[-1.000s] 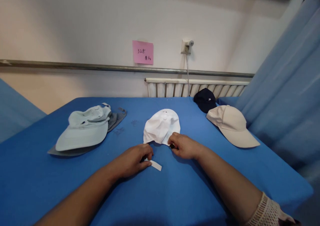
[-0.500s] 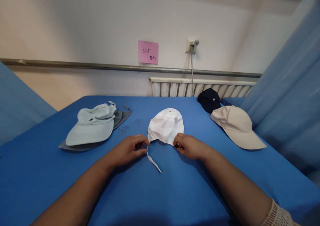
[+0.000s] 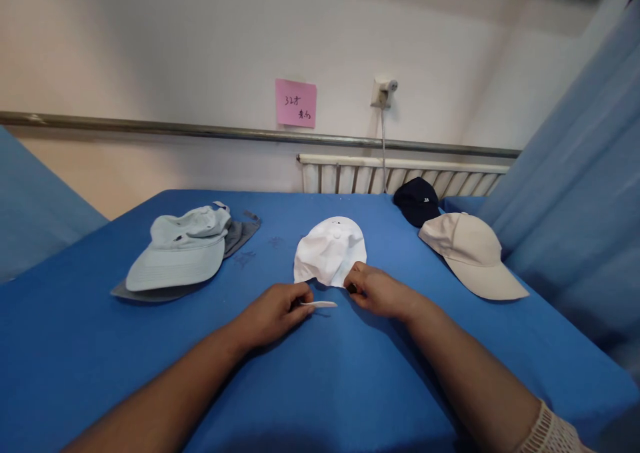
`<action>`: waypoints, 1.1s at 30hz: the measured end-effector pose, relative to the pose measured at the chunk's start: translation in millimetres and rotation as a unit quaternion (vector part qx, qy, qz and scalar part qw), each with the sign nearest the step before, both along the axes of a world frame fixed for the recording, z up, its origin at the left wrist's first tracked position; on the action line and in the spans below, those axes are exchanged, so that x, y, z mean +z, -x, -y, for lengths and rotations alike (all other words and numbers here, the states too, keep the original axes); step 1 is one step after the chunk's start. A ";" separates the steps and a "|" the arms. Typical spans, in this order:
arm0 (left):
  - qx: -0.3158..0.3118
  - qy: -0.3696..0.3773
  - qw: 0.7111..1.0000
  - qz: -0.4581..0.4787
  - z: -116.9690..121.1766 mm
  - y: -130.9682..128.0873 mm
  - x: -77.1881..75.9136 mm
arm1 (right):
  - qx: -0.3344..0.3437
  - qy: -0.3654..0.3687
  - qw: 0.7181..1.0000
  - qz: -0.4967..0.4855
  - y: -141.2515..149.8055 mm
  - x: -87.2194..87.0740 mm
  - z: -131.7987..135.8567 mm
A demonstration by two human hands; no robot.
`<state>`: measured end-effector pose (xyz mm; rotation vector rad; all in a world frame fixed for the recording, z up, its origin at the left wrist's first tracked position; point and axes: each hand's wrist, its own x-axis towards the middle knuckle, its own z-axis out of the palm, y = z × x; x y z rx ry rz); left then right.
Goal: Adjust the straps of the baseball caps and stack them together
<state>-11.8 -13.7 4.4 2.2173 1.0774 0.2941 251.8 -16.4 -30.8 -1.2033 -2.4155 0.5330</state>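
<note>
A white cap (image 3: 327, 253) lies in the middle of the blue surface, its back opening facing me. My left hand (image 3: 274, 313) pinches the cap's white strap (image 3: 323, 304), whose free end sticks out to the right in front of the opening. At the cap's near right edge, my right hand (image 3: 377, 291) has its fingers closed on the rim, by a small dark piece that is mostly hidden. The cap's brim is out of sight.
On the left, a pale blue cap (image 3: 180, 253) rests on a grey cap (image 3: 243, 234). A beige cap (image 3: 473, 249) and a navy cap (image 3: 416, 199) lie to the right. Behind are a radiator (image 3: 345, 176) and metal rail (image 3: 210, 131); a blue curtain (image 3: 575, 173) hangs at right.
My left hand has moved right and toward me along the strap. The strap's free end has swung up from hanging toward me to pointing right. My right hand stays at the rim.
</note>
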 end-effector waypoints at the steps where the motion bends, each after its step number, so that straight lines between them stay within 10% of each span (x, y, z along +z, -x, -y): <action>1: 0.013 0.011 1.000 0.020 0.7 -2.2 -0.5 | -0.004 0.000 1.000 -0.003 0.1 1.1 -0.1; 11: 0.145 0.163 0.955 0.199 -6.0 -18.4 -24.5 | -0.021 -0.079 0.997 -0.008 12.7 3.2 0.2; 33: 0.130 0.173 0.959 0.184 -8.4 -13.8 -23.5 | -0.026 -0.107 0.994 -0.002 21.1 -4.9 8.0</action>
